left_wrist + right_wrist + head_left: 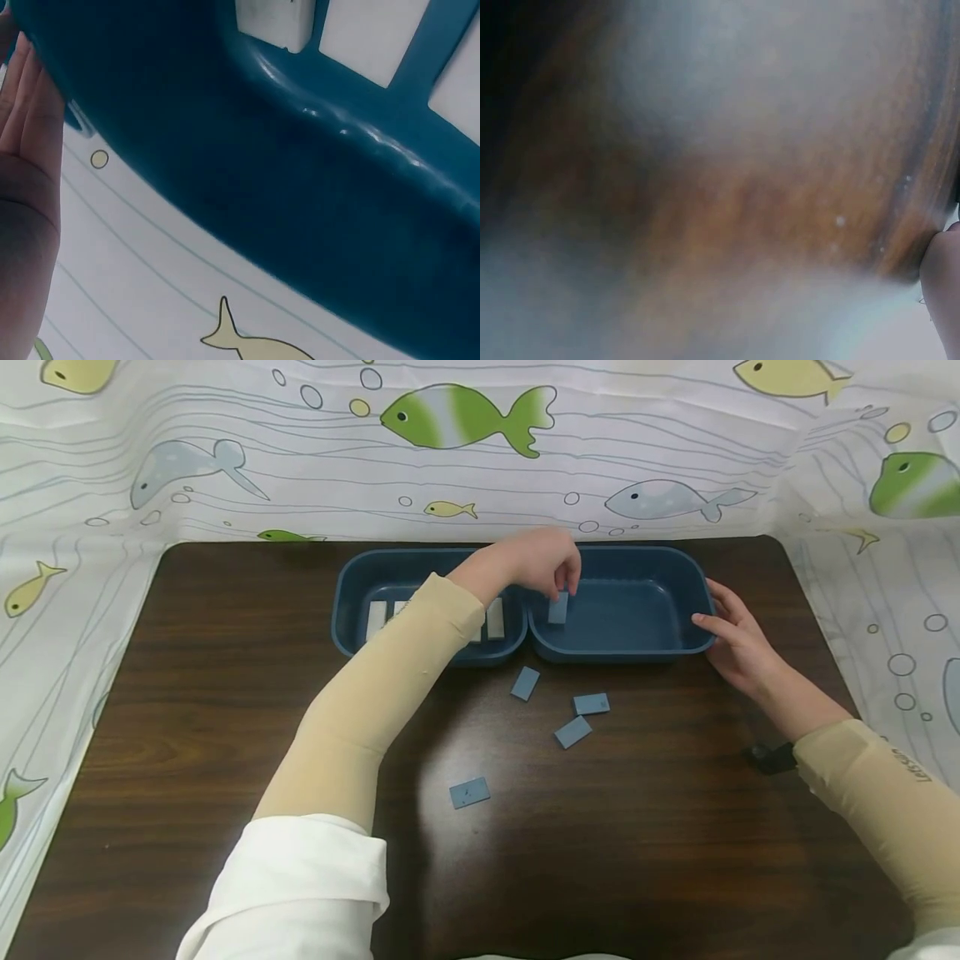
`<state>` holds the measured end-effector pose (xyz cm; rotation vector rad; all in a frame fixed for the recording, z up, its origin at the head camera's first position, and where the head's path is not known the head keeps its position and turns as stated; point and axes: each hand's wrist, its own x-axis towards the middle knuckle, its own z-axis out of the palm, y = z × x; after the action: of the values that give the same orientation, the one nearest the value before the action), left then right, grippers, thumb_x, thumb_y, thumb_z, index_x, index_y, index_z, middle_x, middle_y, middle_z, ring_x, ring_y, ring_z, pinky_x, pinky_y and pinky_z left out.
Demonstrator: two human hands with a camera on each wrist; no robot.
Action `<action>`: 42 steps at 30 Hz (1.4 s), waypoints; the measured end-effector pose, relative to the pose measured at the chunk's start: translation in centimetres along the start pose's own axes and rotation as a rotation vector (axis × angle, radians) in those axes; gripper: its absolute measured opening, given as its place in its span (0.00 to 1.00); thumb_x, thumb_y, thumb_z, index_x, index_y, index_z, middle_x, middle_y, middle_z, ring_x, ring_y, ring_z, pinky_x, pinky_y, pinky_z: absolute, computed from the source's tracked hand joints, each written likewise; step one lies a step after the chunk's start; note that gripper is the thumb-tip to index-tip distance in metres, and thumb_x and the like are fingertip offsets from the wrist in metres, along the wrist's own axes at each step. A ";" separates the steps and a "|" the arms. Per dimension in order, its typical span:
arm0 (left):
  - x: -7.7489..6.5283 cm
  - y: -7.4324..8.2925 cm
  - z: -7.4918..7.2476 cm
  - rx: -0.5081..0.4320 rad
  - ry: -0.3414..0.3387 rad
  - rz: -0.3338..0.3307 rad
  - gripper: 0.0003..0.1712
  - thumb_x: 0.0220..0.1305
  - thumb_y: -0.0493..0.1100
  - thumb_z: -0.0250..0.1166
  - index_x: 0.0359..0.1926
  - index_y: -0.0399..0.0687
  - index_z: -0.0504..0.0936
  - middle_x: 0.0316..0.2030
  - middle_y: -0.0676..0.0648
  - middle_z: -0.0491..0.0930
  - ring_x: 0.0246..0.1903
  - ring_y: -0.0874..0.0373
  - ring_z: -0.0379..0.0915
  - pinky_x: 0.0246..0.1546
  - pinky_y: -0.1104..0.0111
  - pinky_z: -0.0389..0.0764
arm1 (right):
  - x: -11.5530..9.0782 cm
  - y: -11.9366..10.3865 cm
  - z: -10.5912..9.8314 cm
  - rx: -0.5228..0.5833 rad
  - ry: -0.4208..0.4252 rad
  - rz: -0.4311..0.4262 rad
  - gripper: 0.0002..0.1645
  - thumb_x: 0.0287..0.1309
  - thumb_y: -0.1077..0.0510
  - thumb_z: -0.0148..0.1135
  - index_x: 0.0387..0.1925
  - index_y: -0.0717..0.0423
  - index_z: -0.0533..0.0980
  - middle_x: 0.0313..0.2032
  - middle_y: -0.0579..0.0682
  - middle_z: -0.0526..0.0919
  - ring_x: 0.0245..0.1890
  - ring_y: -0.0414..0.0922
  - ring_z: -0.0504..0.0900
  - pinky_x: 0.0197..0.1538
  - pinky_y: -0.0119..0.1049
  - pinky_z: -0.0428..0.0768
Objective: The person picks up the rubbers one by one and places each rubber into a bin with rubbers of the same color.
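Observation:
My left hand (542,562) reaches over the left end of the right-hand blue bin (618,653). Its fingertips pinch the top of a small blue-grey block (557,610) inside that bin. In the left wrist view, part of the left hand (30,195) shows beside a dark blue bin wall. My right hand (738,639) grips the right end of the same bin, thumb over the rim and fingers along the outside. The right wrist view is mostly blurred brown tabletop, with a bit of the right hand (941,289) at its edge.
A second blue bin (337,610) adjoins on the left, with several white blocks (495,618) inside, partly hidden by the left sleeve. Several blue-grey blocks lie on the dark wooden table (637,827), one block (469,792) nearer me. A fish-print cloth (480,477) surrounds the table.

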<state>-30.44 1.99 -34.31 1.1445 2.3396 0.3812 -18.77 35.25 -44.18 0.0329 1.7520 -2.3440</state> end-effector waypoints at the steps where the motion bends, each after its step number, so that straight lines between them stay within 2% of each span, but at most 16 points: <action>1: 0.1 0.0 0.1 0.006 -0.010 -0.003 0.12 0.72 0.34 0.68 0.53 0.42 0.89 0.53 0.42 0.86 0.52 0.52 0.79 0.58 0.63 0.83 | 0.0 0.0 0.0 -0.001 -0.001 -0.001 0.31 0.77 0.69 0.52 0.74 0.44 0.64 0.66 0.42 0.67 0.57 0.37 0.78 0.51 0.25 0.84; 8: 0.7 0.2 0.3 0.065 -0.067 -0.011 0.12 0.72 0.33 0.67 0.53 0.43 0.89 0.52 0.43 0.87 0.51 0.53 0.82 0.58 0.63 0.84 | 0.0 -0.1 0.1 -0.010 -0.003 -0.001 0.31 0.77 0.69 0.52 0.74 0.44 0.64 0.66 0.42 0.68 0.57 0.37 0.78 0.51 0.25 0.83; 22: 1.4 0.2 0.8 0.161 -0.095 -0.048 0.11 0.71 0.31 0.66 0.50 0.43 0.89 0.53 0.44 0.87 0.49 0.51 0.81 0.56 0.60 0.85 | 0.1 0.0 0.0 -0.015 0.004 0.001 0.31 0.77 0.69 0.52 0.74 0.44 0.64 0.67 0.42 0.67 0.60 0.39 0.74 0.52 0.26 0.83; 33: 1.6 0.1 0.7 0.138 -0.107 -0.065 0.10 0.72 0.34 0.67 0.51 0.43 0.89 0.54 0.44 0.86 0.49 0.52 0.81 0.58 0.60 0.85 | 0.3 0.1 0.1 -0.014 -0.010 -0.021 0.30 0.77 0.70 0.52 0.73 0.45 0.66 0.66 0.44 0.68 0.58 0.39 0.77 0.51 0.26 0.84; 42: 1.8 0.3 0.6 0.198 -0.143 -0.079 0.13 0.72 0.34 0.67 0.55 0.44 0.88 0.57 0.45 0.86 0.52 0.52 0.79 0.57 0.60 0.83 | 0.4 0.2 0.0 -0.016 -0.017 -0.027 0.30 0.77 0.71 0.51 0.73 0.46 0.66 0.66 0.45 0.68 0.57 0.39 0.77 0.51 0.26 0.84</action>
<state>-30.92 3.62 -35.25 1.1251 2.3266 0.0378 -19.09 35.13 -44.42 -0.0138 1.7743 -2.3415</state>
